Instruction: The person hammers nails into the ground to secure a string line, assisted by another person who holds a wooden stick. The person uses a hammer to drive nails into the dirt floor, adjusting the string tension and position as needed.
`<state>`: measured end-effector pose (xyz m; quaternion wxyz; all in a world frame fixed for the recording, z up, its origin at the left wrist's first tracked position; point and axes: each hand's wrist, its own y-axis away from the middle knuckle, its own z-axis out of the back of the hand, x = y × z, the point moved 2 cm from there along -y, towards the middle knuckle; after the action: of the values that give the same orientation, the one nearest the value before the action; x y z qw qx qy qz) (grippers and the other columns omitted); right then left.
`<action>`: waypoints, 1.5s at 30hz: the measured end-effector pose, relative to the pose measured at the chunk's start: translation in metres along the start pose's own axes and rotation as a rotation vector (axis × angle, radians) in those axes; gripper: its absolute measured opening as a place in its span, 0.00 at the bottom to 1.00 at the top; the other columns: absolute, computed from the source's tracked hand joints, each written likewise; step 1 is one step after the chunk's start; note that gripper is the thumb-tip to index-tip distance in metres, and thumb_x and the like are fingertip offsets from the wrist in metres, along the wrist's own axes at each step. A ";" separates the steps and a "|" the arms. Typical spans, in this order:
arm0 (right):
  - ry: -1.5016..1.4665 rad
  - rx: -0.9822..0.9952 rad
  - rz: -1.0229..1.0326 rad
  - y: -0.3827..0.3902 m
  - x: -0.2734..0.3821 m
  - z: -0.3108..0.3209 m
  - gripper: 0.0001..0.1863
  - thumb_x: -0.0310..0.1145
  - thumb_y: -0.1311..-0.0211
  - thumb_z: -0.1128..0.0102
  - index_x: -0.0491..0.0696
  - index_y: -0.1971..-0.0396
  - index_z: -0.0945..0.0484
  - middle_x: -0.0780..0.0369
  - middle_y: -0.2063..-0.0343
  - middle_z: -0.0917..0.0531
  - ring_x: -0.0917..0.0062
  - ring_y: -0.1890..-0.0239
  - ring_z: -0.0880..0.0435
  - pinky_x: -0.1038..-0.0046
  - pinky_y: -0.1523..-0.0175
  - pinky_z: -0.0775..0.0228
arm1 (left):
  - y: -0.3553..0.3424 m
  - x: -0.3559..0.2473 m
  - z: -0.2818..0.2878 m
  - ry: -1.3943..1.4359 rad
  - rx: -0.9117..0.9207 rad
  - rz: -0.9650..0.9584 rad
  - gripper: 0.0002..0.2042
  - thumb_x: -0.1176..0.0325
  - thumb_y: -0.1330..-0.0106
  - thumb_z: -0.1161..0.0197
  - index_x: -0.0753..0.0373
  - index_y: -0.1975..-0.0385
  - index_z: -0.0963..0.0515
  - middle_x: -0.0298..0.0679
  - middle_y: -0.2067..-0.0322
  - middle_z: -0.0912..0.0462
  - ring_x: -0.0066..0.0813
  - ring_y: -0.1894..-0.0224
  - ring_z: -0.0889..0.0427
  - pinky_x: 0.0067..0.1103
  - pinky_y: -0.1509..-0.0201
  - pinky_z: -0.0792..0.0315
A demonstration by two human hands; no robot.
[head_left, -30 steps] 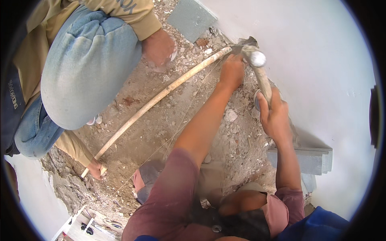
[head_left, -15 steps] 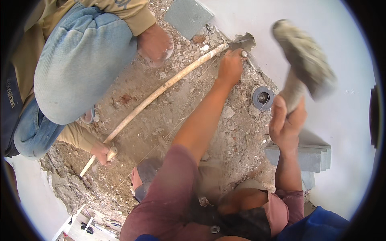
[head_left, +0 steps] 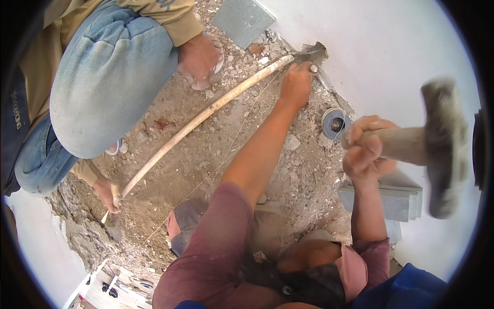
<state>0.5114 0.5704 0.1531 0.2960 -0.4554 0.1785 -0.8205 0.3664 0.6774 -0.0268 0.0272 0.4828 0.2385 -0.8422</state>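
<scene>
The pipe (head_left: 206, 110) lies diagonally across the rubble floor (head_left: 216, 154), from lower left to the wall gap (head_left: 314, 51) at upper right. The left hand (head_left: 296, 85) sits on the pipe's upper end, at the gap. The drain ring (head_left: 334, 122) lies right of that hand, at the wall's foot. The right hand (head_left: 368, 149) is just right of the ring, holding the hammer (head_left: 437, 147) above the stacked tiles (head_left: 396, 198). A co-worker (head_left: 103, 87) crouches left of the pipe, one hand (head_left: 108, 193) at its lower end.
</scene>
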 end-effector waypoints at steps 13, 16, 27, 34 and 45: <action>-0.008 -0.012 -0.163 0.002 0.025 -0.006 0.14 0.38 0.19 0.46 0.40 0.60 0.29 0.62 0.79 0.24 0.84 0.82 0.29 0.77 0.79 0.39 | -0.001 0.007 0.010 -0.137 0.058 -0.070 0.12 0.72 0.31 0.39 0.68 0.51 0.19 0.48 0.56 0.12 0.46 0.49 0.17 0.37 0.43 0.23; -0.060 -0.011 -0.158 0.015 0.023 -0.001 0.16 0.40 0.17 0.50 0.41 0.60 0.30 0.64 0.79 0.26 0.88 0.84 0.33 0.82 0.82 0.43 | 0.010 -0.002 0.024 -0.253 0.128 -0.187 0.11 0.74 0.32 0.37 0.66 0.52 0.19 0.46 0.56 0.12 0.45 0.50 0.16 0.38 0.44 0.22; -0.138 -0.041 -0.406 0.049 0.018 0.003 0.15 0.37 0.17 0.50 0.43 0.65 0.28 0.68 0.81 0.26 0.89 0.82 0.32 0.81 0.77 0.42 | 0.015 0.025 0.049 0.089 0.054 -0.132 0.14 0.81 0.31 0.41 0.60 0.49 0.19 0.51 0.54 0.13 0.55 0.52 0.14 0.39 0.48 0.20; -0.043 0.057 -0.333 0.063 0.013 0.019 0.13 0.36 0.18 0.50 0.44 0.65 0.28 0.68 0.80 0.25 0.88 0.81 0.32 0.81 0.76 0.41 | 0.053 0.023 0.103 -0.191 0.341 0.201 0.12 0.79 0.27 0.42 0.60 0.49 0.19 0.52 0.59 0.12 0.46 0.57 0.10 0.36 0.57 0.19; -0.173 0.063 -0.366 0.055 0.016 0.009 0.13 0.37 0.18 0.48 0.44 0.63 0.28 0.68 0.80 0.25 0.88 0.80 0.32 0.80 0.75 0.41 | 0.023 0.029 0.074 -0.176 0.383 0.151 0.14 0.83 0.28 0.46 0.62 0.48 0.20 0.46 0.57 0.09 0.35 0.61 0.09 0.27 0.56 0.18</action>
<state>0.5300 0.5184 0.1372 0.1701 -0.5393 0.0408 -0.8237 0.2977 0.6309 -0.0285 0.0188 0.4205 0.0342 -0.9064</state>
